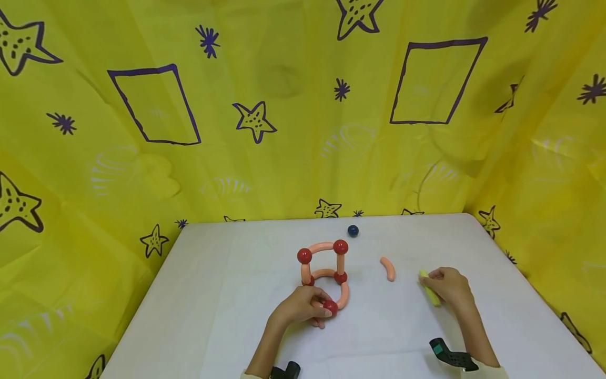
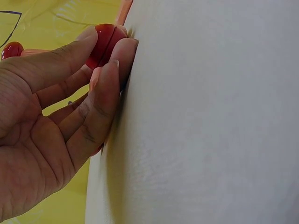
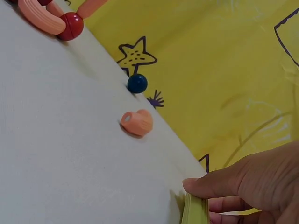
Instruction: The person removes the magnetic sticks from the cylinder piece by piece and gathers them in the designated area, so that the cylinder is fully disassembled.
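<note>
In the head view, my left hand [image 1: 298, 306] pinches a red ball [image 1: 331, 308] at the near corner of a magnetic-toy frame. The frame joins red balls with peach rods, such as the curved rod [image 1: 345, 296] on the right; one side stands upright behind the hand. In the left wrist view, thumb and fingers close round the red ball [image 2: 106, 45], low by the white surface. To the right, my right hand [image 1: 452, 287] pinches a yellow-green rod [image 1: 433, 297] near its far end. The right wrist view shows the thumb on the yellow-green rod [image 3: 195, 210].
Between the frame and my right hand lies a loose curved peach rod [image 1: 388, 269]. A dark blue ball [image 1: 353, 230] sits near the back edge of the white table [image 1: 227, 273]. Yellow sheeting [image 1: 293, 163] with drawn stars hangs behind and along the sides.
</note>
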`<state>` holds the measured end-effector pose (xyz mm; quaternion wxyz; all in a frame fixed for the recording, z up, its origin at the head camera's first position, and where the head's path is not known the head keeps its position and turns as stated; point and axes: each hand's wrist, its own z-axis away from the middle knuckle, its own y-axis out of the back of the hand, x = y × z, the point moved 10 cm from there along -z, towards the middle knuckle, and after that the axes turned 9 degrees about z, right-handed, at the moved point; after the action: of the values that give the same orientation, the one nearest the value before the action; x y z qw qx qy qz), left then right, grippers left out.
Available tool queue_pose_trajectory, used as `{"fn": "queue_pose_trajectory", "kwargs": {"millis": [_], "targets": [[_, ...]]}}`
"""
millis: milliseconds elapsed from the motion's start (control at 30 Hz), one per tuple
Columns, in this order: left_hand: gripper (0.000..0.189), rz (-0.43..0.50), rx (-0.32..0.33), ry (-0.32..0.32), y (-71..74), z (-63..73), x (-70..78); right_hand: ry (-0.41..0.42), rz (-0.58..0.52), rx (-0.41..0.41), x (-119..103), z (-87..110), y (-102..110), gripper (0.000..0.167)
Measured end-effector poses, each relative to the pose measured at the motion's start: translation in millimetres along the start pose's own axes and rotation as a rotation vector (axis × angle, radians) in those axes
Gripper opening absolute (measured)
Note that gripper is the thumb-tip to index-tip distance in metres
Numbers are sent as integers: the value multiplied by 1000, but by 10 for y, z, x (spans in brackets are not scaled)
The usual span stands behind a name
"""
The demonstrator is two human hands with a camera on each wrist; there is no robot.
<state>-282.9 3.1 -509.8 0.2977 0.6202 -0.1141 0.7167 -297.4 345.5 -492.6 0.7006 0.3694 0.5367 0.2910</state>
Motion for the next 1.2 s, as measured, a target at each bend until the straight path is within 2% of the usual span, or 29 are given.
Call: {"fn": "queue_pose_trajectory", "kwargs": {"millis": [200,333,533,1000,1100,1200], "targets": [[16,4,-3,-1,-3,3,1,-8,62,34,10,37,29,40],[16,3,-4,1,1,-4,12,-21,82,24,-4,43,39,40],[16,-5,-8,1,-4,-1,21,-22,88,6,-32,58,40,43],[17,-47,-27,17,-2,-17,-17,7,97,43,-52,55,49,46],[17,-58,-31,15,-9,-18,-10,-1,102,69,-37,54,71,47],[15,-80,-35,9,-18,-15,11,-5,107,145,-33,59,121,45]]}}
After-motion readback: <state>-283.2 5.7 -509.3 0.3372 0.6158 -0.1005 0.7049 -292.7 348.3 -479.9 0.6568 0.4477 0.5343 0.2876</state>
